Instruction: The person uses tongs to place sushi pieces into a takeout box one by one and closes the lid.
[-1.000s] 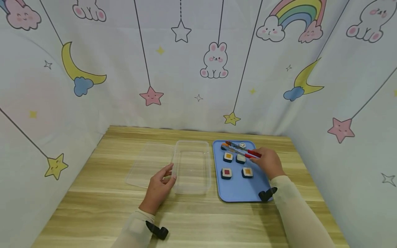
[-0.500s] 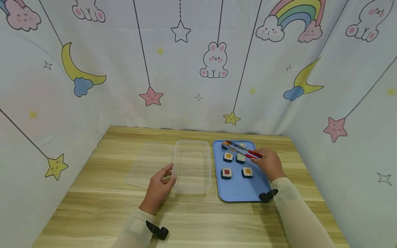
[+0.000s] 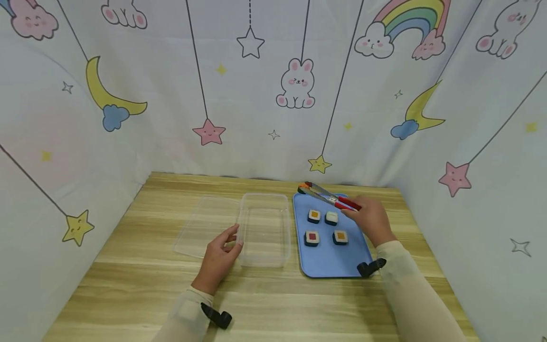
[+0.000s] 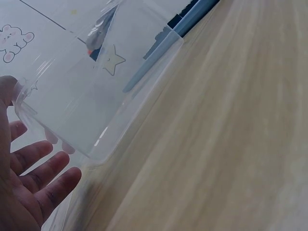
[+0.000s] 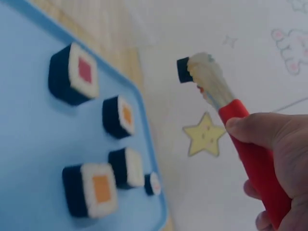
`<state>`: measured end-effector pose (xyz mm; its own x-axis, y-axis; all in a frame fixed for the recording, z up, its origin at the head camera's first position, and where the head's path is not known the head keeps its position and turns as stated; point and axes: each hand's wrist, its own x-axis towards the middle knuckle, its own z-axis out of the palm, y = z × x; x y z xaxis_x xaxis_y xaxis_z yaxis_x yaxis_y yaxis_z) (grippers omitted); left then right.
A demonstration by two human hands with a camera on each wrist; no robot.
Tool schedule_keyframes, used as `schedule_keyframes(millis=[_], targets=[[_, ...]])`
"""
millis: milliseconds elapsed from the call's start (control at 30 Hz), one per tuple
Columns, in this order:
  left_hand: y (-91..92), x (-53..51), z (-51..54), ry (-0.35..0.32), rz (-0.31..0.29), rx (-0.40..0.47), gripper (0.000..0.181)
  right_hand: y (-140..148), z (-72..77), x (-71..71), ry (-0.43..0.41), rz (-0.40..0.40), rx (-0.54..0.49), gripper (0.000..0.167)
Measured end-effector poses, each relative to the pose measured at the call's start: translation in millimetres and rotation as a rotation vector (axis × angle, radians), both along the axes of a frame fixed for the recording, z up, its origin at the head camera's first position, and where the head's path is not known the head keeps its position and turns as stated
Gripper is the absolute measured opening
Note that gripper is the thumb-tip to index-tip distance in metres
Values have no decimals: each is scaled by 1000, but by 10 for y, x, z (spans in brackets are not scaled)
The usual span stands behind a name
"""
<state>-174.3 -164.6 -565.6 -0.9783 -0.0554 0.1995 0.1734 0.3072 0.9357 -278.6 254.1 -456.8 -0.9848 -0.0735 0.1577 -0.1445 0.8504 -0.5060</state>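
Observation:
My right hand (image 3: 372, 219) grips red-handled tongs (image 5: 255, 166) in the head and right wrist views. Pinched in their metal tips is an orange-topped sushi roll piece (image 3: 303, 188), raised off the blue tray (image 3: 333, 266) by its far left corner. In the right wrist view the dark side of the held sushi piece (image 5: 183, 70) shows, partly covered by the tips. My left hand (image 3: 218, 261) rests its thumb and fingers against the left side of a clear plastic container (image 3: 285, 232). Its fingers (image 4: 55, 190) are extended and spread in the left wrist view.
Several sushi pieces lie on the tray, among them one with a red centre (image 3: 312, 238) and one with an orange centre (image 3: 340, 237). A flat clear lid (image 3: 201, 223) lies left of the container. A patterned white curtain (image 3: 256, 156) borders the table (image 3: 265, 304).
The tongs have closed on the orange-topped sushi piece and lifted it off the tray, up and slightly left. My left hand and the container have stayed put.

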Motion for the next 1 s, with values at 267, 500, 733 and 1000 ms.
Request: schedule_keyframes(millis=[267, 500, 733, 1000], targets=[[-1, -6, -8, 16, 4, -5, 54, -325, 243, 83, 100, 120, 22, 44], [-6, -7, -15, 27, 0, -8, 54, -623, 267, 124, 96, 187, 9, 45], [-1, -17, -26, 38, 0, -18, 54, -864, 183, 146, 86, 264, 60, 43], [-1, -32, -40, 34, 3, -19, 54, -1119, 50, 170, 15, 286, 79, 39]])
